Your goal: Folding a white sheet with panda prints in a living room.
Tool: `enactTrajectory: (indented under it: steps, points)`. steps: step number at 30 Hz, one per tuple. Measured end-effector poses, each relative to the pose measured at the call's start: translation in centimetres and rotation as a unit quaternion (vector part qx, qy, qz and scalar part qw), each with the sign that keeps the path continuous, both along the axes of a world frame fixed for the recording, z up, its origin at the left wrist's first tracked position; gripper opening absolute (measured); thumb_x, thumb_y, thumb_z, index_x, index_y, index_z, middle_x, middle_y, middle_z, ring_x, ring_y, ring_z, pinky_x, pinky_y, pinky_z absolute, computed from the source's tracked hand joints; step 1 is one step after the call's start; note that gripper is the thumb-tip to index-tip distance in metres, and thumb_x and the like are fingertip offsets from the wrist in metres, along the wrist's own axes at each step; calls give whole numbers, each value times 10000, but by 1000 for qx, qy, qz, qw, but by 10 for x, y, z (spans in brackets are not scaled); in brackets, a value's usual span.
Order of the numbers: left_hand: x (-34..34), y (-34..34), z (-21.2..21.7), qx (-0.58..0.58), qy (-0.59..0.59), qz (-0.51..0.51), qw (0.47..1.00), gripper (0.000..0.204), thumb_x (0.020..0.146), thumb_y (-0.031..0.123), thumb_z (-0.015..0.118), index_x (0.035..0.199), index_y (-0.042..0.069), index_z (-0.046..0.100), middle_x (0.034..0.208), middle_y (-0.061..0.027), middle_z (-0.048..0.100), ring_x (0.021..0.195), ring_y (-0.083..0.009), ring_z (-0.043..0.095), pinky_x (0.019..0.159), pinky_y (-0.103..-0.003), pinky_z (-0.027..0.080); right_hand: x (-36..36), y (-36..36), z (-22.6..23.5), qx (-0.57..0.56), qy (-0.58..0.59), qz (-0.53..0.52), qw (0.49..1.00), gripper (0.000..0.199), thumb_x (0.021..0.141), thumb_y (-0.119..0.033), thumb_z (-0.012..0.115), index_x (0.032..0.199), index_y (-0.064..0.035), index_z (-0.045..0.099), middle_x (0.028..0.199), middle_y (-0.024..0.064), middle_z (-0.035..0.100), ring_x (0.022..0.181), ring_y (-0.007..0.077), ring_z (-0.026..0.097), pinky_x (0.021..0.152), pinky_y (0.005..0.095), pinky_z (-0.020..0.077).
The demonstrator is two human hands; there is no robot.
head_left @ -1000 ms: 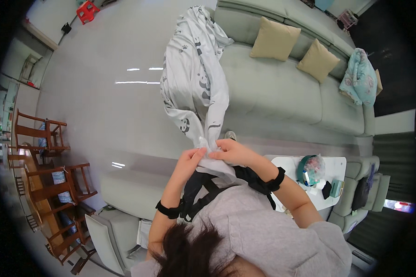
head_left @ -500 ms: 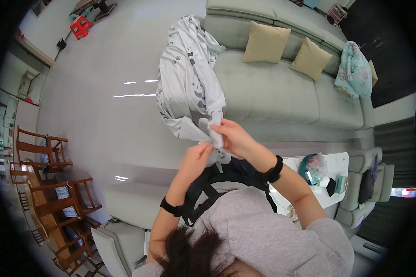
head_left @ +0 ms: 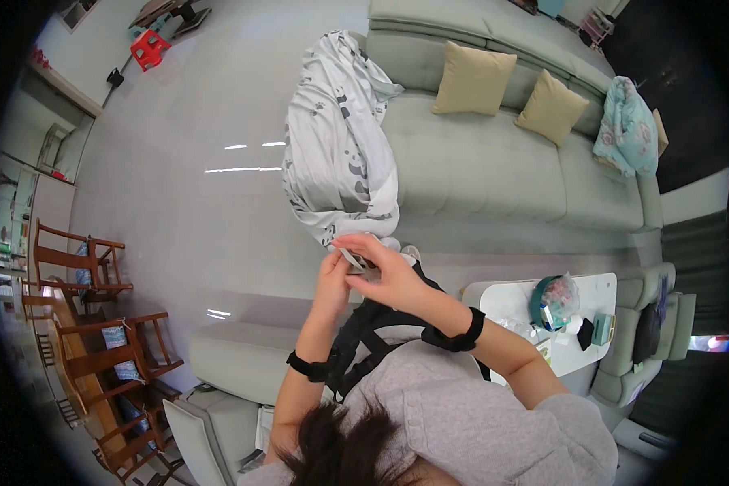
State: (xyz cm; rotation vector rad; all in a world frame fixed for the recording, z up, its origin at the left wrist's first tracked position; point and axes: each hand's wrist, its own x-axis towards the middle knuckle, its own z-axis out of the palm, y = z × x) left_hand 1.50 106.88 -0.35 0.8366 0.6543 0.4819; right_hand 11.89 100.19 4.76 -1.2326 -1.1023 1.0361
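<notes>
So the white panda-print sheet (head_left: 332, 138) is bunched up along the left end of the grey-green sofa (head_left: 478, 174), its long axis running pretty much straight away from the person, far end tipped slightly right. Near end points right at the hands. Left hand (head_left: 329, 287) and right hand (head_left: 385, 274) are close together, fingers curled toward each other, with a bit of pale cloth showing in between. Can't tell how firmly either one is pinching it, since the right covers a lot. Further out, off to the right, there's a white counter (head_left: 494, 296) with a round teal container (head_left: 536, 304) holding something pinkish in clear plastic (head_left: 560, 293). Teal box (head_left: 603, 329) sits near it, contents not visible.
</notes>
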Motion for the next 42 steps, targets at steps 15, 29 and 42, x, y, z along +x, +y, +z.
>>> enactTrajectory:
  steps: [15, 29, 42]
  points:
    - [-11, -3, 4, -72, -27, 21, 997, 282, 809, 167, 312, 998, 1, 440, 935, -67, 501, 819, -153, 519, 667, -277, 453, -8, 2, 2, 24, -170, 12, 985, 643, 576, 149, 331, 1187, -40, 270, 1091, 187, 380, 1027, 301, 377, 855, 312, 307]
    - [-6, -7, 10, 62, 36, -42, 997, 262, 840, 169, 330, 998, -2, 448, 922, -56, 498, 810, -131, 513, 685, -271, 458, 26, 4, -4, 16, 88, -111, 990, 568, 627, 146, 280, 1164, -36, 271, 1126, 136, 398, 1105, 187, 330, 888, 268, 256]
    - [7, -23, 17, 82, 60, -62, 993, 219, 841, 206, 355, 908, 36, 477, 817, -4, 504, 731, -62, 499, 614, -216, 446, 8, -6, -12, 31, 338, -25, 940, 604, 626, 117, 231, 1210, -31, 186, 1191, 166, 320, 1151, 245, 263, 934, 316, 205]
